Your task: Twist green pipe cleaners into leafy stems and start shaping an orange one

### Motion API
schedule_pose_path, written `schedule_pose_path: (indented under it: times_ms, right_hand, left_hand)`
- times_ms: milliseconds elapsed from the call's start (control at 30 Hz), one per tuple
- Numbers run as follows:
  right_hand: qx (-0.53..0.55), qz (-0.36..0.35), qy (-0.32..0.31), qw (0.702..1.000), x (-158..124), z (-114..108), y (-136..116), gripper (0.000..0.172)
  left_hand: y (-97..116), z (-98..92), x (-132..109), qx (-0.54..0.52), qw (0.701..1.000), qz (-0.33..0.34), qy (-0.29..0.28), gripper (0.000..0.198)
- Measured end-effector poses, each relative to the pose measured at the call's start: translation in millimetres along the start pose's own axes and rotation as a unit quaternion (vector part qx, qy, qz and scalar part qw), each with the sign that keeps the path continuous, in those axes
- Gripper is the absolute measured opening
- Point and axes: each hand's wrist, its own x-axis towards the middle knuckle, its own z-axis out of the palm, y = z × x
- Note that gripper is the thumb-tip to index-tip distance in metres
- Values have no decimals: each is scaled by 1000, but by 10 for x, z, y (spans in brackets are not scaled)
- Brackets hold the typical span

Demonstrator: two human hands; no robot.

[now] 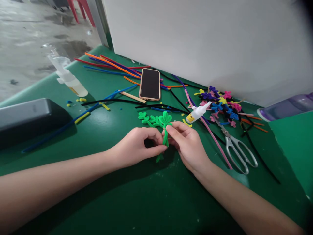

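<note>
Bright green pipe cleaners, bent into a leafy sprig (165, 119) with looped leaves, are pinched between both hands over the table. My left hand (140, 142) grips the lower stem between thumb and fingers. Higher up, just under the top leaf loops, my right hand (187, 140) closes its thumb and forefinger on the same stem. More green looped leaves (146, 118) spread to the left behind the left fingers. A short green end pokes out below the left thumb. Close behind the right hand lies a small white glue bottle (198, 112) with a yellow label.
On the green table (137, 202) lie a phone (150, 84), silver scissors (238, 148), loose coloured pipe cleaners (114, 65) and a pile of pipe-cleaner flowers (220, 104). A clear bottle (70, 81) and a dark case (31, 119) are at left. A white wall (195, 39) borders the back.
</note>
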Motion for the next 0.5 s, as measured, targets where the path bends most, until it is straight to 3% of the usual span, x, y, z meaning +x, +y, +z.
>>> schedule_pose_path:
  times_ms: [200,400,500]
  right_hand:
    - [18,1,-25,1000,22,-8,-4,11]
    - [38,0,-1,999,39,-11,-24,11]
    - [31,7,4,999,49,-23,-31,14]
  left_hand:
    - [6,2,9,2,1000,-8,25,11]
    - [2,-2,-12,5,999,-1,40,9]
    - [-18,-8,-21,-7,997,4,76,9]
